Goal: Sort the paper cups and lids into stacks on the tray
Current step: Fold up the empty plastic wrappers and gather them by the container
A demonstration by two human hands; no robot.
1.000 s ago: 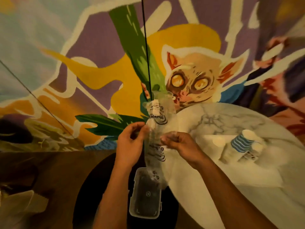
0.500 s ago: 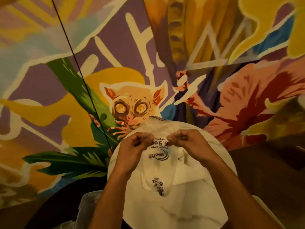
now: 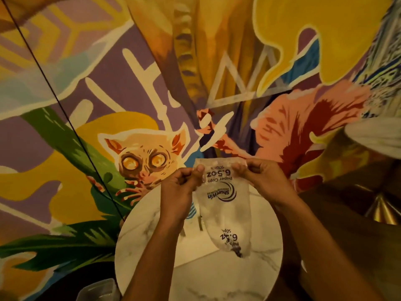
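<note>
the left hand (image 3: 180,187) and right hand (image 3: 260,181) each pinch the top edge of a clear paper-cup sleeve (image 3: 223,213), hanging limp and seemingly empty over the marble table (image 3: 141,235). no cups or lids show clearly on the white tray (image 3: 191,256); stacking looks barely begun.

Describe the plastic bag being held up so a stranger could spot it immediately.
Start at the round white marble table below the painted big-eyed animal on the mural. Over the table, the left hand and right hand pinch the top corners of a limp clear plastic bag. It alone carries upside-down dark print reading 6.5 oz Paper Cups.
</note>
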